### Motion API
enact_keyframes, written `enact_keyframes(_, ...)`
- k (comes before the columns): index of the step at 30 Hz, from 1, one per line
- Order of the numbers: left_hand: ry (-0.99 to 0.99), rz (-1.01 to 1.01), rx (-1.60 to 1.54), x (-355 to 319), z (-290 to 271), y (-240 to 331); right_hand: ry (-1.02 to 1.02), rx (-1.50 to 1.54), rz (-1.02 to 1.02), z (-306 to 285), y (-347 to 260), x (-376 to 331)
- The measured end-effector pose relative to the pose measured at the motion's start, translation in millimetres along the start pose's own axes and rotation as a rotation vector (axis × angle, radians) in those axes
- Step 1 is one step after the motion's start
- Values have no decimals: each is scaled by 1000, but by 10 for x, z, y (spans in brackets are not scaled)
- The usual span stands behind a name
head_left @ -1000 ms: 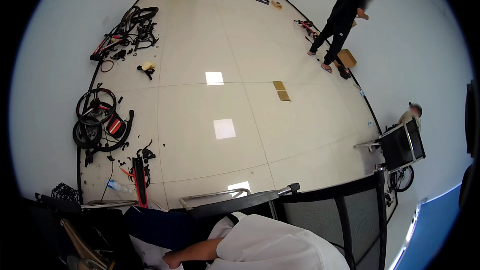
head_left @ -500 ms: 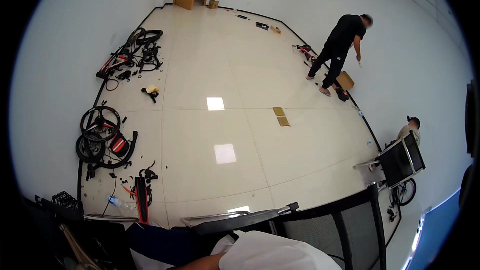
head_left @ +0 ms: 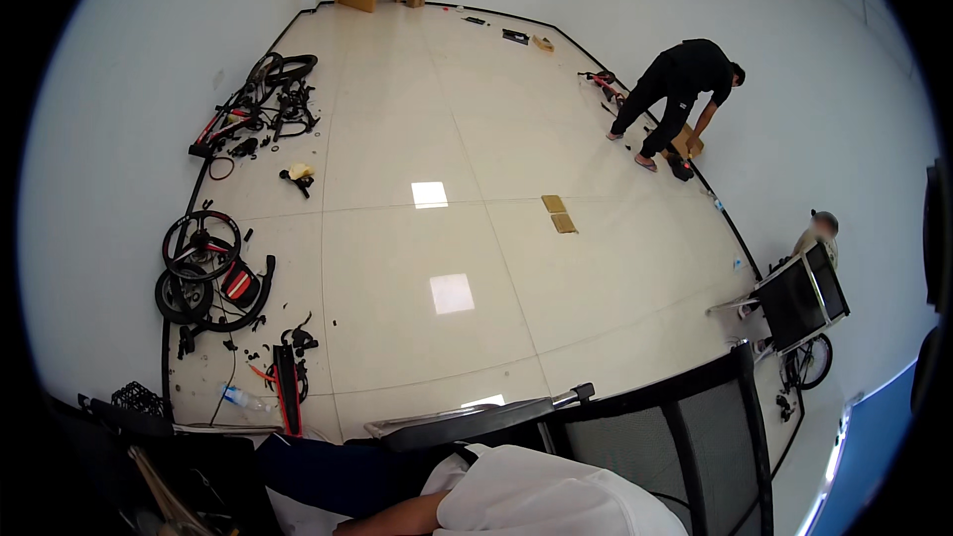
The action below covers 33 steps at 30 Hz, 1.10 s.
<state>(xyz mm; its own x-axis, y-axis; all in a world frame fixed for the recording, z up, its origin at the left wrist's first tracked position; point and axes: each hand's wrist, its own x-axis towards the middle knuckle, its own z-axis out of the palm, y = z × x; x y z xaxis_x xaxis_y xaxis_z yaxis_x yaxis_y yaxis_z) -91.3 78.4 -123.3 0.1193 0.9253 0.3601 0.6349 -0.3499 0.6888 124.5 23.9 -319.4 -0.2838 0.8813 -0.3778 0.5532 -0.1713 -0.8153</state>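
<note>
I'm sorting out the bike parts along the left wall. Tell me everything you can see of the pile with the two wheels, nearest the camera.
The wheel pile lies flat on the pale tiled floor close to the left wall. Two black-tyred spoked wheels overlap, the larger one farther away. A red-and-black part sits beside them, and a curved black piece wraps around its near side. Small black bits and a thin cable lie scattered around. Nobody touches it.

Cream glossy floor [head_left: 397, 268], black mesh chair [head_left: 685, 437], white sleeve [head_left: 556, 501].
</note>
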Motion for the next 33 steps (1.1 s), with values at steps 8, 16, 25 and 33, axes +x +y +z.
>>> enact_keyframes(8,-41,34,31,71,-69,-15,-6,50,7,-77,-103,-42)
enact_keyframes(16,-64,50,62,109,-136,-76,-12,72,3,-170,-107,-61)
enact_keyframes(25,-63,40,62,86,-174,-206,-32,67,3,-206,-112,-117)
enact_keyframes(33,-45,27,44,-132,-12,-240,-62,34,16,-187,-53,-155)
